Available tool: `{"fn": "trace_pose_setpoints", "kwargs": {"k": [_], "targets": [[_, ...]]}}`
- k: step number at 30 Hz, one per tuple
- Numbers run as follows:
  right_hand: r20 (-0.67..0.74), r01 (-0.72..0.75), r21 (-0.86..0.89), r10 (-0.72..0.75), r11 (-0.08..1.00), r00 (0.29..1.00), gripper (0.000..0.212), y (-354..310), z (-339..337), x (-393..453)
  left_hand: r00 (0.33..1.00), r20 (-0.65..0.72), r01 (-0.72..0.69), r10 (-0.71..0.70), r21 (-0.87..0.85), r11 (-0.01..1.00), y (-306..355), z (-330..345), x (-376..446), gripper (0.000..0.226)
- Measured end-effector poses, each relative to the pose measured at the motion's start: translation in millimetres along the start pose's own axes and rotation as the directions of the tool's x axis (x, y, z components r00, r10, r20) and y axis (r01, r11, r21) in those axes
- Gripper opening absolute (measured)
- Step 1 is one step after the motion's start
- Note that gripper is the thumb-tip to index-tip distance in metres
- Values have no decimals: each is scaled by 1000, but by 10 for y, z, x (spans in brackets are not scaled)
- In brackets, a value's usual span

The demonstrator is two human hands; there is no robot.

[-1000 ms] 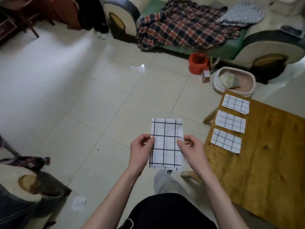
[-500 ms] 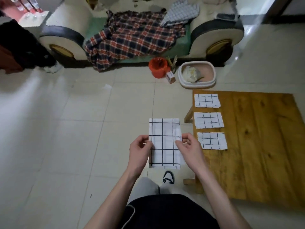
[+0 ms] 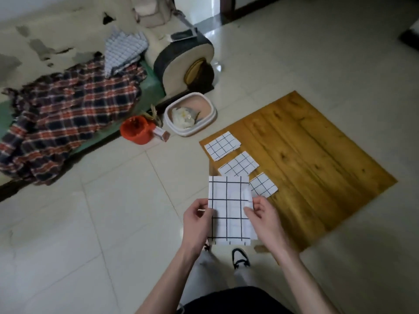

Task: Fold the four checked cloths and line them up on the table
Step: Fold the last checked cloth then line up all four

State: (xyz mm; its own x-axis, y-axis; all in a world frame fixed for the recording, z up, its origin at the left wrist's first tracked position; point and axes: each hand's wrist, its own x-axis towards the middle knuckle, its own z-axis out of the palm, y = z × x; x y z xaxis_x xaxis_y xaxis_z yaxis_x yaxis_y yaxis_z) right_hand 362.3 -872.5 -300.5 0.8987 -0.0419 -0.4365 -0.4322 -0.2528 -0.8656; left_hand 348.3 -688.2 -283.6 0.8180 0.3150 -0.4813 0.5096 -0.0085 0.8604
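Looking down through the head camera, the only view there is, the person stands at the near-left corner of a low wooden table (image 3: 317, 168) and holds the fourth checked cloth (image 3: 229, 209) in the air over the floor, its top right corner overlapping the table's near edge in the picture. The left hand (image 3: 197, 220) pinches the cloth's left edge and the right hand (image 3: 263, 216) pinches its right edge, fingers closed on the fabric on both sides. Three folded cloths lie along the table's left edge in a row: the far one (image 3: 222, 145), the middle one (image 3: 238, 164) and the near one (image 3: 264, 185), each apart from the next. Counted, that makes three placed and one in hand, four in all. The held cloth looks partly folded, still longer than the others, so it likely needs another fold before being set down next to the near one.
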Motion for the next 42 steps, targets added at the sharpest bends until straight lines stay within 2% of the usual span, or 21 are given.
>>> {"fn": "trace_pose_setpoints", "kwargs": {"k": [7, 13, 18, 24, 29, 42], "targets": [[-279, -107, 118, 137, 987, 950, 9, 180, 66, -13, 963, 263, -106, 57, 177, 978, 161, 224, 540, 19], [-506, -112, 282, 247, 953, 826, 15, 375, -54, -157, 877, 471, -245, 93, 272, 931, 103, 678, 714, 14], [-602, -119, 327, 303, 938, 738, 11, 624, -316, -199, 821, 568, -238, 52, 258, 936, 84, 1188, 687, 21], [-676, -119, 342, 332, 932, 658, 4, 1065, -493, -74, 771, 634, -260, 53, 238, 936, -82, 1779, 773, 20], [-722, -118, 327, 328, 938, 609, 7, 1508, -590, 169, 734, 677, -281, 55, 228, 932, -407, 2135, 977, 17], [-705, -156, 442, 450, 883, 548, 3, 3017, -342, 685, 660, 751, -410, 27, 330, 850, -2083, 2621, 1723, 12]]}}
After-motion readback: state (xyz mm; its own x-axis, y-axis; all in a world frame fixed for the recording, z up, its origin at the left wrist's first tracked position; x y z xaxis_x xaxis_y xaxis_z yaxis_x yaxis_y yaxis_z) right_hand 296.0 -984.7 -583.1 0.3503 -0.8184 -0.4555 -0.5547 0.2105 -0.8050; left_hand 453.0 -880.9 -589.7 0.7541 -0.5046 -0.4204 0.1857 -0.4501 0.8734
